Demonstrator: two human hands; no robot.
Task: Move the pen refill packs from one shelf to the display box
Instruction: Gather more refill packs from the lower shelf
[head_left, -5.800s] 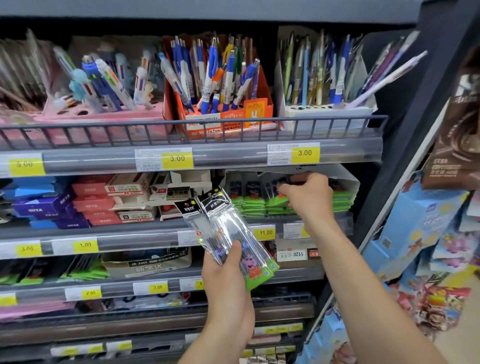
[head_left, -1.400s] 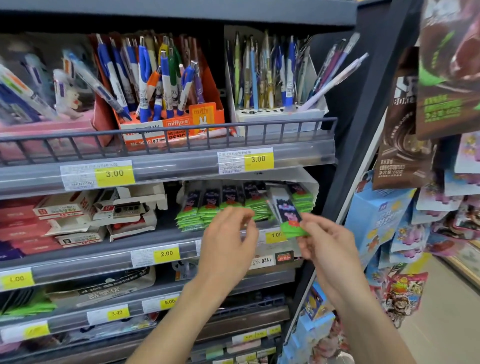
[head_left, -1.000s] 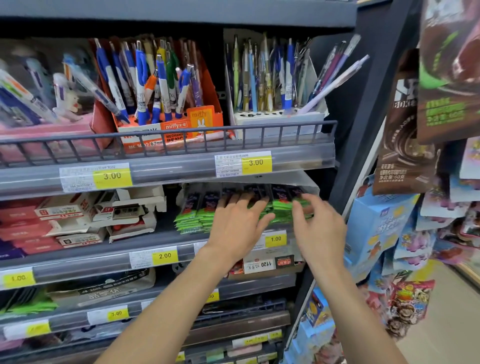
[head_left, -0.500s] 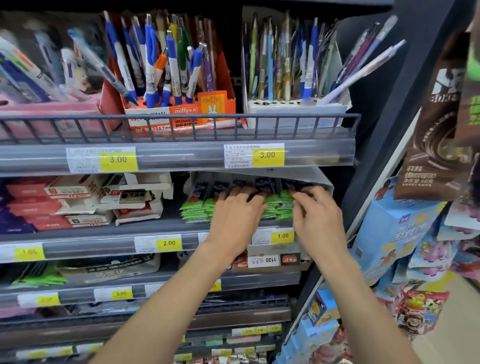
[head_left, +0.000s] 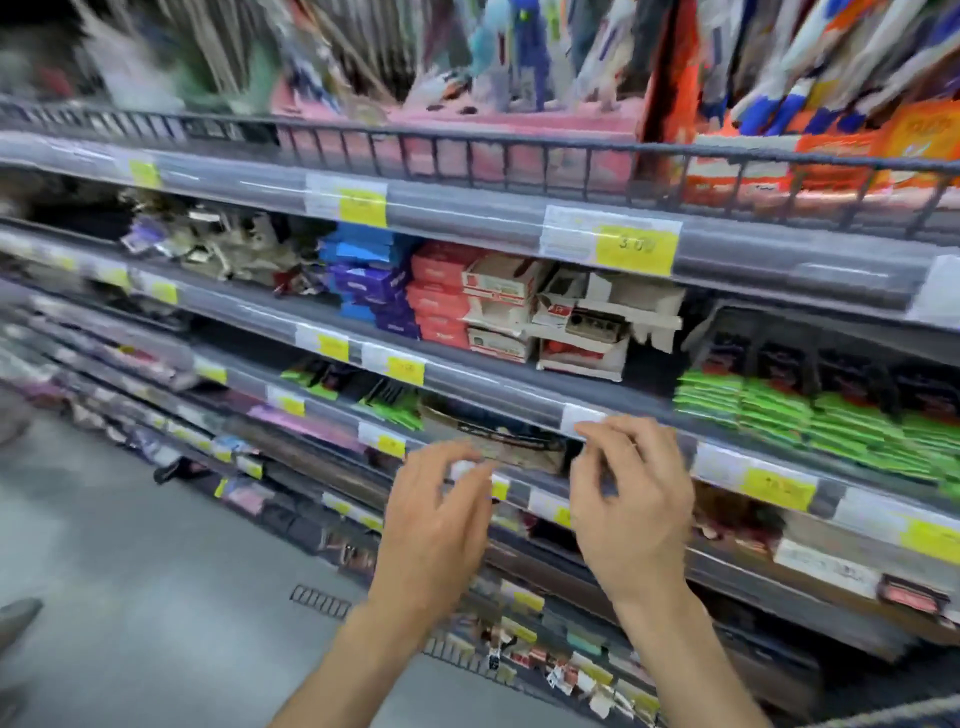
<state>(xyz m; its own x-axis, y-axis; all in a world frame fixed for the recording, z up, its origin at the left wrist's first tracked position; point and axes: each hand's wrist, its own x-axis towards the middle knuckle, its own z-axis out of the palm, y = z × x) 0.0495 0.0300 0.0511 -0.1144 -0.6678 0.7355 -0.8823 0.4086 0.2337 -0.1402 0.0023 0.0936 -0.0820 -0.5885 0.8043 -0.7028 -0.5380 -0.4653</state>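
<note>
On the right shelf, green-edged refill packs lie stacked; left hand and right hand empty, fingers loosely spread.

The grey shelf edge strips look like smooth, glossy clear plastic over paper labels, with yellow paper price tags behind them. The dark railing along the top shelf looks like thin matt metal wire. The green-edged refill packs have a shiny plastic film look. The red and white boxes look like matt card. The pale grey floor appears smooth with a dull sheen.
</note>
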